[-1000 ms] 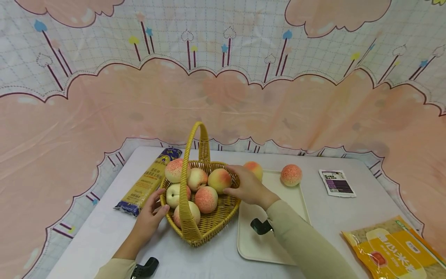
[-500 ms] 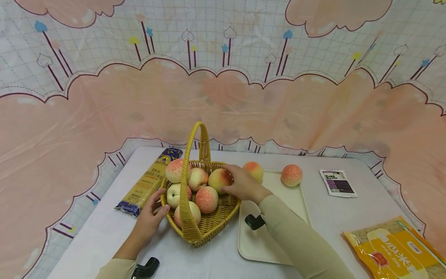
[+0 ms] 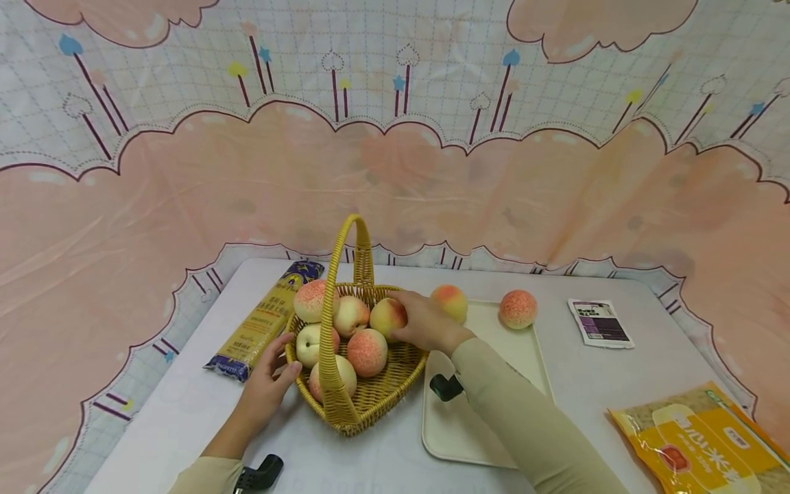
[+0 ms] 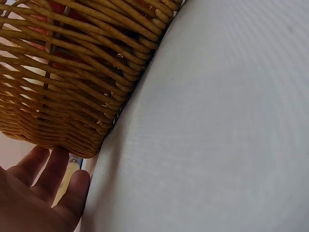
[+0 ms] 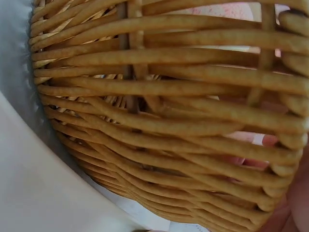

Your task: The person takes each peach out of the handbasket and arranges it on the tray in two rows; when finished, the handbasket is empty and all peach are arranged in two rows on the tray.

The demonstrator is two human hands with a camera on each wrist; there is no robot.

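Observation:
A yellow wicker basket with a tall arched handle holds several peaches, one of them speckled pink. At its right side my right hand reaches over the rim and grips a yellow-red peach, fingers behind it and thumb in front. My left hand rests its fingertips against the basket's left side, thumb held apart; in the left wrist view the fingers touch the woven wall. The right wrist view is mostly filled by the basket weave, with part of the hand behind it.
A cream tray lies right of the basket, partly under the right forearm. Two more peaches, one yellow-red and one pink, sit at its far end. Spaghetti lies left; a white-purple sachet and yellow grain bag lie right.
My right hand has shifted slightly left over the basket, covering a little more of the yellow-red peach. My left hand and the basket stay almost where they were.

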